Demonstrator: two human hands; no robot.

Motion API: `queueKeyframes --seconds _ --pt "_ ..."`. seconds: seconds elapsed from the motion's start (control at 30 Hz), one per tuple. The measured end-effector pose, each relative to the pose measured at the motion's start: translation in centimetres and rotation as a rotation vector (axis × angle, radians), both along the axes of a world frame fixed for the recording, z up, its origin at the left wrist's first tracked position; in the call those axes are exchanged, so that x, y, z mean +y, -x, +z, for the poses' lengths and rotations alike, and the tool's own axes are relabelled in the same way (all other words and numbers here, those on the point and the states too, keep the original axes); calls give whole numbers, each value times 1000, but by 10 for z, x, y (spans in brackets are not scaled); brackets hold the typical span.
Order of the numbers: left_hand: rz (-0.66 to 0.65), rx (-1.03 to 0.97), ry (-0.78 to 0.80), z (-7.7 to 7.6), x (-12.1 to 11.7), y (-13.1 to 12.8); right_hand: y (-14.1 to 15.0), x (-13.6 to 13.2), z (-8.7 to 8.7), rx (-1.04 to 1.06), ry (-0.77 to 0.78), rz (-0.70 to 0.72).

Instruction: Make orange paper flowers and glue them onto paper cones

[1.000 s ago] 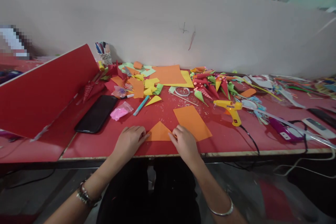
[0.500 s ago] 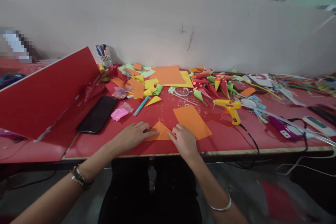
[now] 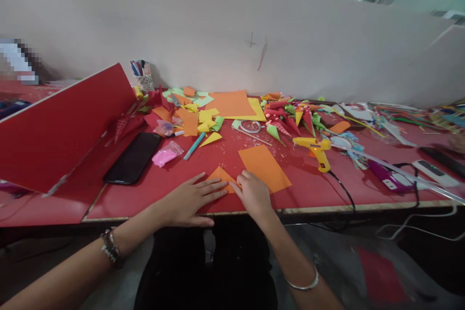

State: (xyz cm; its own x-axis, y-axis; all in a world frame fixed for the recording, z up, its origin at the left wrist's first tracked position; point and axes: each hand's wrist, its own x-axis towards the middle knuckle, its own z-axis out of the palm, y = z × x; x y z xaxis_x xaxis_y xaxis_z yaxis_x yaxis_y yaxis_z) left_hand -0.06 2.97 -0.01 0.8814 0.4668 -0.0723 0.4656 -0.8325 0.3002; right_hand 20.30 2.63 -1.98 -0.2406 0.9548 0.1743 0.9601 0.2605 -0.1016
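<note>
The left hand [image 3: 192, 198] lies with fingers spread flat over the folded orange paper triangle [image 3: 220, 174] near the red tabletop's [image 3: 125, 203] front edge; the right hand's [image 3: 256, 194] curled fingers touch its right side, whether pinching I cannot tell. Beyond, a black-and-white patterned cup [image 3: 146, 83] holds pens [image 3: 139, 68], and a clear plastic bag [image 3: 177, 148] contains something pink.

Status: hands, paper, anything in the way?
Left hand spread, partly over folded orange paper. Right hand curled at the paper's right edge. Flat orange sheet close by the right hand; glue gun farther right.
</note>
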Motion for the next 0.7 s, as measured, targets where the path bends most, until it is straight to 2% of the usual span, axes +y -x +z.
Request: queueKeyframes --seconds 0.47,0.63,0.7 --pt "45 62 -32 7 -3 59 -1 1 0 10 19 2" --pt "39 87 -28 13 -3 64 2 -2 3 -23 31 -7" --pt "96 69 -64 14 -5 56 3 -2 4 -36 31 -6"
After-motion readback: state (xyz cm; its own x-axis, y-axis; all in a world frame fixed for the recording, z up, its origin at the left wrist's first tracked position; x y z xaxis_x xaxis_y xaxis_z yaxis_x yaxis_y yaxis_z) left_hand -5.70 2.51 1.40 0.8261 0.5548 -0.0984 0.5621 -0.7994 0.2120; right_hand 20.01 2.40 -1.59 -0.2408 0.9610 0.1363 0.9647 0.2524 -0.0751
